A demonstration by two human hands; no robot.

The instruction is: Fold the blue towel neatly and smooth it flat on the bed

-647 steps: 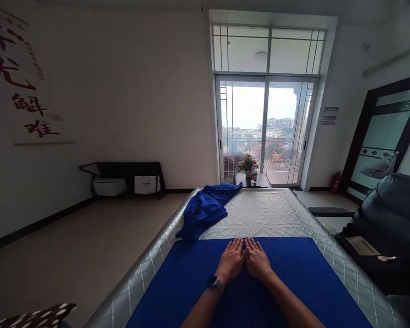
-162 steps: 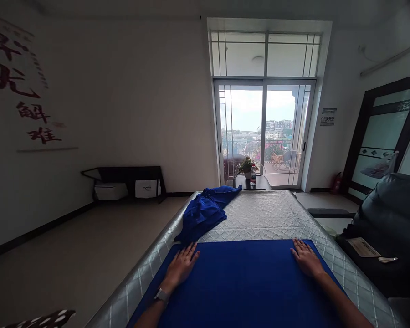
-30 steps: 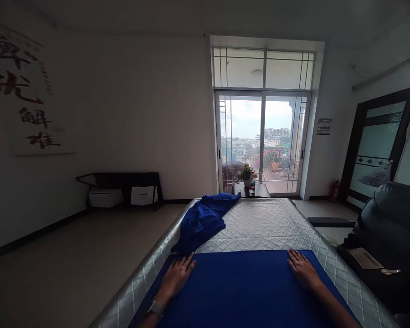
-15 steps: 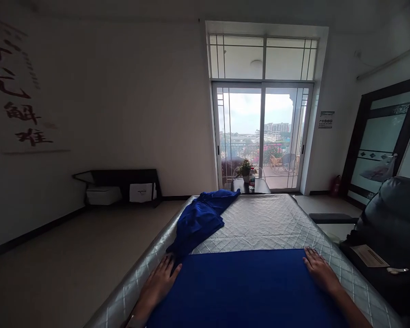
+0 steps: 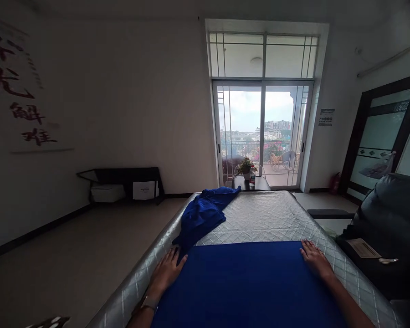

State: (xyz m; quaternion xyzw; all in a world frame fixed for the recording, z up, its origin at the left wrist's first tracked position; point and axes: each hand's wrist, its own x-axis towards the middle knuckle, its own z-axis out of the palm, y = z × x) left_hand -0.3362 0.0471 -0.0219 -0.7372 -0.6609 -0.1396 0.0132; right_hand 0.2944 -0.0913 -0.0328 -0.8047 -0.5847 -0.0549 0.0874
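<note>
A smooth blue cloth [image 5: 246,287] lies spread over the near part of a table with a silver quilted cover [image 5: 263,214]. My left hand [image 5: 167,272] rests flat at its far left corner, fingers stretched out. On the far right corner lies my right hand [image 5: 316,258], also flat with the fingers extended. Neither hand grips anything. A second stretch of blue fabric [image 5: 203,212] sits rumpled beyond my left hand, along the table's left edge; whether it joins the spread cloth cannot be made out.
A black chair [image 5: 386,218] stands close on the right, with a brown card [image 5: 364,248] on it. Past the far end is a small table with a potted plant [image 5: 246,167] and a bottle [image 5: 252,177]. A low black shelf [image 5: 126,175] stands along the left wall.
The view has shifted slightly, so both hands and the cloth appear a little higher. Both hands stay flat at the cloth's corners. A dark patterned item now shows at the lower left.
</note>
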